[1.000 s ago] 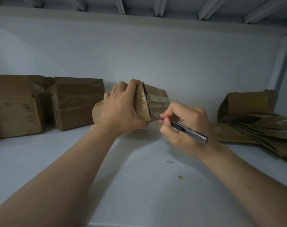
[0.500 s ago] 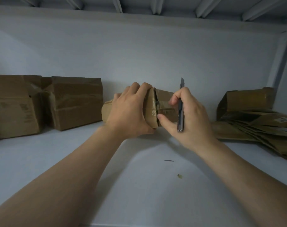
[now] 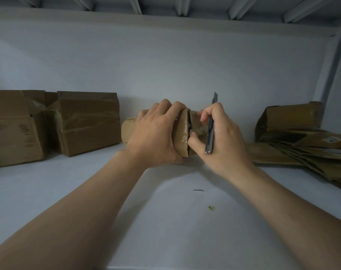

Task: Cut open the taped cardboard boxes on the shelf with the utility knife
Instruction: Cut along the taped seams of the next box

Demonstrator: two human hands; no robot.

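Midway along the shelf (image 3: 165, 221), close to its back edge, sits a small box (image 3: 182, 133), and both hands are on it. The left hand (image 3: 156, 137) is wrapped over it, fingers curled across the top and thumb down by the near bottom corner, clamped firmly on the cardboard. Just beside it the right hand (image 3: 222, 141) has its fingers closed round the knife (image 3: 210, 131), which points straight up with its blade tip clear above the knuckles and off the box. That hand's thumb presses at the dark slit between the flaps on the near face, and a fingertip hooks over the top of the right flap. Tape shines on the left flap.

Toward the shelf's left end two bigger taped boxes (image 3: 88, 121) stand side by side against the wall (image 3: 165, 65), touching. Toward the right end an open box (image 3: 290, 117) lies behind a fanned pile (image 3: 302, 149) of flattened cardboard. Nearer the front edge, under the right wrist, there is a dark sliver (image 3: 198, 190) on the bare surface, and a little farther forward a small greenish scrap (image 3: 211, 207).
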